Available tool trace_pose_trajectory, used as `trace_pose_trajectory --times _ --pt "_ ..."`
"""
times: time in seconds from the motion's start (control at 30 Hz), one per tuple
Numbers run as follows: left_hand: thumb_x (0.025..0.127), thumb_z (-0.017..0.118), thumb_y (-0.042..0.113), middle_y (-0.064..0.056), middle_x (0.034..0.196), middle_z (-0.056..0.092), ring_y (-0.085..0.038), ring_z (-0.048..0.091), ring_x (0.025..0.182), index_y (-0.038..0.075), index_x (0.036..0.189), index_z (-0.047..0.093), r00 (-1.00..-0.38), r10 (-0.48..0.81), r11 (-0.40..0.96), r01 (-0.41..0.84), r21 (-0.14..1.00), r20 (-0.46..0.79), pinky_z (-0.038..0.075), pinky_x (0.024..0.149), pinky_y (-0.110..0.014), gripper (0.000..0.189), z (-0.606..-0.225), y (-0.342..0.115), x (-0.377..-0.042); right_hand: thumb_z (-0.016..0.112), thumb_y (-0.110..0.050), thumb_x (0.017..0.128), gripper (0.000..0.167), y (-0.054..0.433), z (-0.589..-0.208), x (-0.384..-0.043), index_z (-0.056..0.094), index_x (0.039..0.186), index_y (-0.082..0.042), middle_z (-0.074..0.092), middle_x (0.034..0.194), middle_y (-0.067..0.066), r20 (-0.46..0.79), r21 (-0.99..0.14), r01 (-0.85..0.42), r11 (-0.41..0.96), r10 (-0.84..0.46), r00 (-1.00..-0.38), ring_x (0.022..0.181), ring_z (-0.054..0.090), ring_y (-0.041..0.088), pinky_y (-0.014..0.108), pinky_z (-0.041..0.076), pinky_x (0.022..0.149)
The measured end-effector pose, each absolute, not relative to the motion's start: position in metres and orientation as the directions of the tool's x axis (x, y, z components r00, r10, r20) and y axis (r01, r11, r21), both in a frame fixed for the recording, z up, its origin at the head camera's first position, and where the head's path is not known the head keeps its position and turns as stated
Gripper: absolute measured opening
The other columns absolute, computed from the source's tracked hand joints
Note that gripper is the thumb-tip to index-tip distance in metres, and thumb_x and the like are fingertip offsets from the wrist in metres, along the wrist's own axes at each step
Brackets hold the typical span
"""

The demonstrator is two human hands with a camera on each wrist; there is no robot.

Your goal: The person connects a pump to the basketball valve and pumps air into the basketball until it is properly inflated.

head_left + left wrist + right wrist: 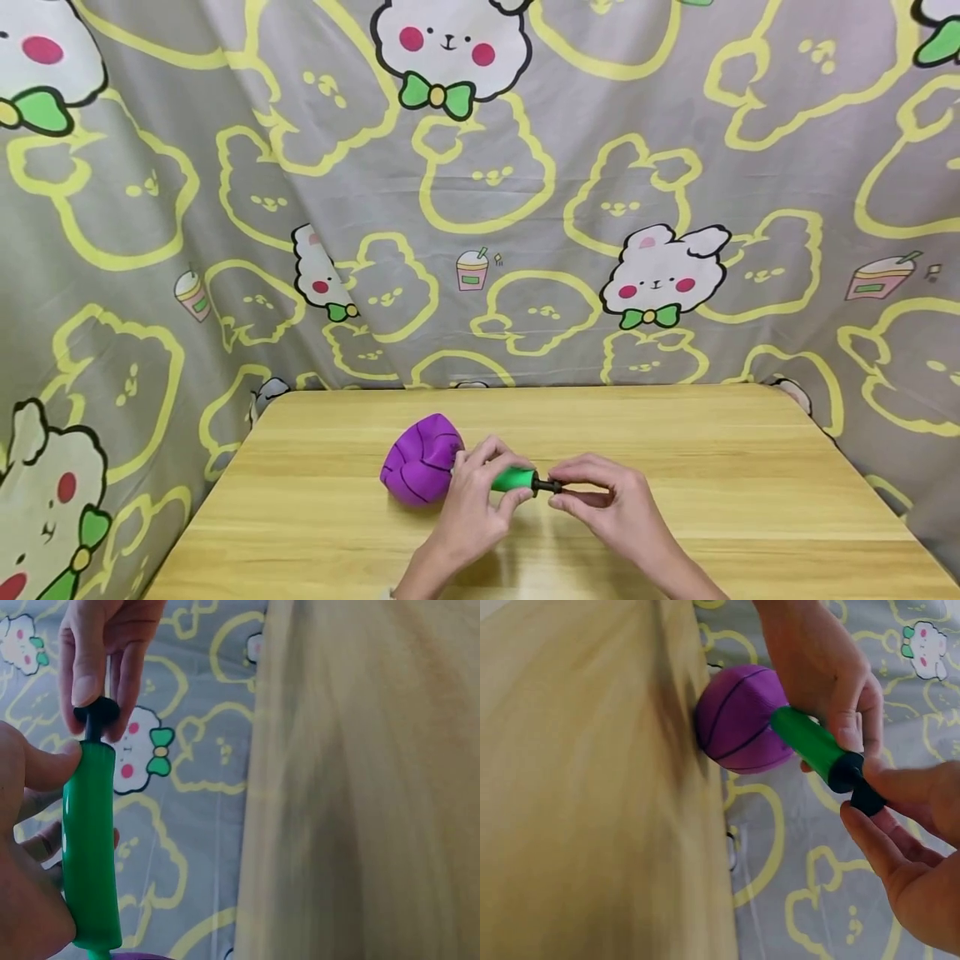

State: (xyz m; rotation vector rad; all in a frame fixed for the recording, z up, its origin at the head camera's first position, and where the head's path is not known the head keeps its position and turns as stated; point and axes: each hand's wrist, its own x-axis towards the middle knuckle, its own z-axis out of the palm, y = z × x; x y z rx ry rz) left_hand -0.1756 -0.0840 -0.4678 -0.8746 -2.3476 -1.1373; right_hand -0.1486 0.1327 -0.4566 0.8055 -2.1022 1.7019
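Green, likely light, stiff plastic: hold pump (91,840) round its middle, clamped in left hand (477,500), pinched at handle (100,712) by right hand (619,500), three o'clock from dented, probably soft ball (417,463).

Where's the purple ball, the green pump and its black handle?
Purple ball (420,461): head view, middle of its visible side.
Green pump (91,847): left wrist view, middle of its barrel.
Black handle (867,799): right wrist view, on its wide end.
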Motion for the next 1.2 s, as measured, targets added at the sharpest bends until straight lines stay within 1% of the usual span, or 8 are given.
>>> trace_pose_trajectory --times 0.17,0.3,0.37,0.6,0.77,0.9,1.03,1.2 --pt "0.086 0.082 0.023 0.015 0.1 0.056 -0.004 0.054 0.092 0.025 0.107 0.075 -0.757 0.356 0.446 0.652 0.613 0.547 0.034 0.086 -0.039 0.022 -0.464 -0.09 -0.177 0.081 0.0 0.084 0.024 0.138 -0.449 -0.148 0.075 0.106 -0.007 0.07 0.104 0.01 0.521 -0.817 -0.565 0.112 -0.275 -0.808 0.097 0.072 0.022 0.034 0.059 0.075" --pt "0.085 0.082 0.022 0.015 0.1 0.056 -0.005 0.054 0.093 0.025 0.107 0.076 -0.752 0.338 0.441 0.657 0.611 0.565 0.034 0.087 -0.038 0.023 -0.462 -0.096 -0.18 0.081 0.003 0.083 0.025 0.145 -0.441 -0.149 0.073 0.105 -0.007 0.069 0.105 0.005 0.476 -0.84 -0.526 0.135 -0.281 -0.833 0.098 0.071 0.022 0.034 0.059 0.076" --pt "0.084 0.083 0.022 0.016 0.1 0.056 -0.005 0.053 0.093 0.026 0.107 0.076 -0.75 0.324 0.444 0.659 0.607 0.577 0.035 0.087 -0.037 0.024 -0.462 -0.098 -0.182 0.081 0.004 0.082 0.026 0.149 -0.438 -0.149 0.072 0.105 -0.006 0.069 0.105 0.006 0.468 -0.842 -0.52 0.145 -0.283 -0.837 0.098 0.071 0.022 0.034 0.059 0.077" --pt "0.083 0.084 0.019 0.016 0.1 0.058 -0.007 0.053 0.095 0.025 0.106 0.077 -0.756 0.288 0.468 0.647 0.602 0.588 0.035 0.088 -0.037 0.025 -0.464 -0.105 -0.184 0.081 0.005 0.082 0.028 0.162 -0.43 -0.148 0.07 0.103 -0.011 0.068 0.102 0.007 0.426 -0.852 -0.483 0.204 -0.269 -0.864 0.094 0.071 0.019 0.034 0.06 0.075" --pt "0.083 0.084 0.018 0.015 0.102 0.059 -0.006 0.055 0.096 0.023 0.107 0.077 -0.748 0.275 0.478 0.651 0.589 0.604 0.035 0.089 -0.037 0.025 -0.463 -0.11 -0.186 0.079 0.008 0.082 0.031 0.177 -0.426 -0.148 0.07 0.104 -0.012 0.068 0.102 0.012 0.405 -0.856 -0.464 0.229 -0.26 -0.876 0.095 0.071 0.018 0.035 0.06 0.076" --pt "0.083 0.082 0.015 0.013 0.107 0.059 -0.007 0.056 0.101 0.02 0.109 0.076 -0.736 0.299 0.47 0.668 0.577 0.608 0.035 0.09 -0.039 0.028 -0.461 -0.112 -0.189 0.079 0.007 0.083 0.029 0.185 -0.421 -0.15 0.07 0.105 -0.011 0.068 0.103 0.012 0.407 -0.857 -0.467 0.216 -0.272 -0.872 0.096 0.07 0.018 0.036 0.06 0.077" --pt "0.085 0.08 0.015 0.01 0.112 0.06 -0.008 0.057 0.105 0.02 0.113 0.075 -0.715 0.338 0.46 0.693 0.555 0.612 0.036 0.091 -0.04 0.029 -0.46 -0.111 -0.189 0.078 0.006 0.085 0.027 0.19 -0.417 -0.149 0.071 0.108 -0.006 0.067 0.106 0.011 0.445 -0.847 -0.503 0.169 -0.29 -0.847 0.098 0.07 0.019 0.039 0.06 0.078" --pt "0.084 0.08 0.015 0.009 0.111 0.062 -0.009 0.059 0.105 0.019 0.111 0.075 -0.701 0.324 0.454 0.704 0.546 0.635 0.035 0.091 -0.039 0.027 -0.459 -0.109 -0.189 0.078 0.007 0.084 0.027 0.188 -0.416 -0.148 0.073 0.108 -0.003 0.066 0.108 0.015 0.499 -0.83 -0.548 0.1 -0.304 -0.811 0.1 0.069 0.02 0.041 0.059 0.076"
